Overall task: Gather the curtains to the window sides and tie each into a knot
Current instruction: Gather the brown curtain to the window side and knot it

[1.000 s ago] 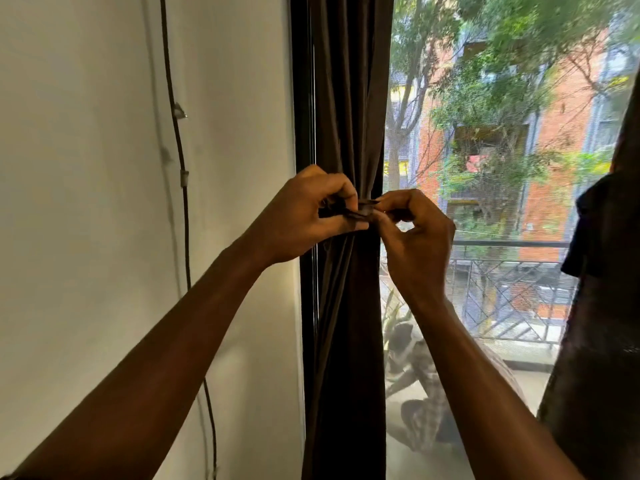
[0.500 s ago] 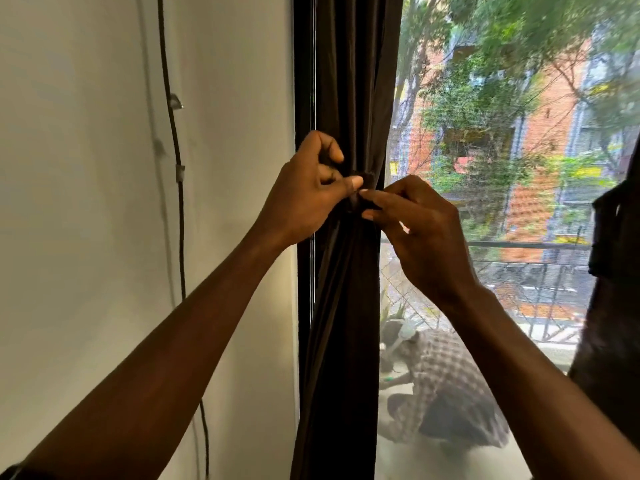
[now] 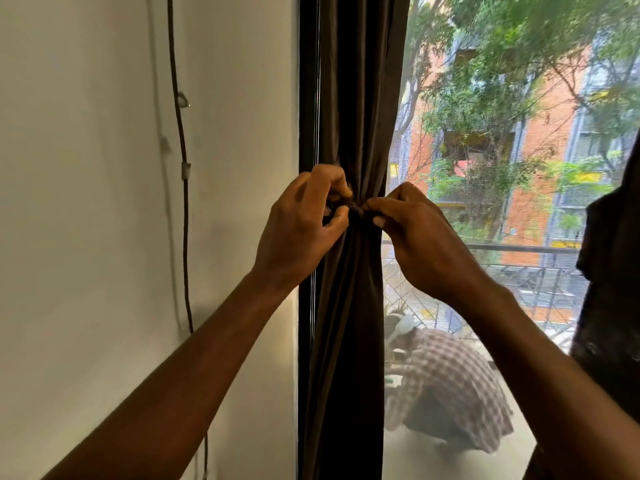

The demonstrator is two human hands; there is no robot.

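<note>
Where the two hands meet, the dark brown curtain (image 3: 349, 306) is drawn into a narrow bunch, pinched to its thinnest between them and widening again above and below. The left hand (image 3: 301, 230) is curled in from the wall side, its fingers (image 3: 334, 181) bent over the top of the gather and its thumb pressed in from below, closed on a small dark band or twist of cloth (image 3: 356, 211) at the waist of the bunch; whether this is a separate tie or part of the curtain itself cannot be told. The right hand (image 3: 415, 237) comes in from the glass side, its fingertips (image 3: 375, 207) closed on the other end of the same twist, nearly touching the left hand's.

Just behind the left hand runs the dark window frame (image 3: 306, 98), and the gathered curtain hangs against it. Farther out beyond the left hand, a thin dark cable (image 3: 180, 133) hangs down the pale wall (image 3: 86, 202), held by small clips. Beyond the right hand, through the pane, a balcony railing (image 3: 519, 249) and green trees (image 3: 502, 81) stand before an orange building. Well off past the right forearm, a second dark curtain (image 3: 613, 271) hangs at the picture's edge.
</note>
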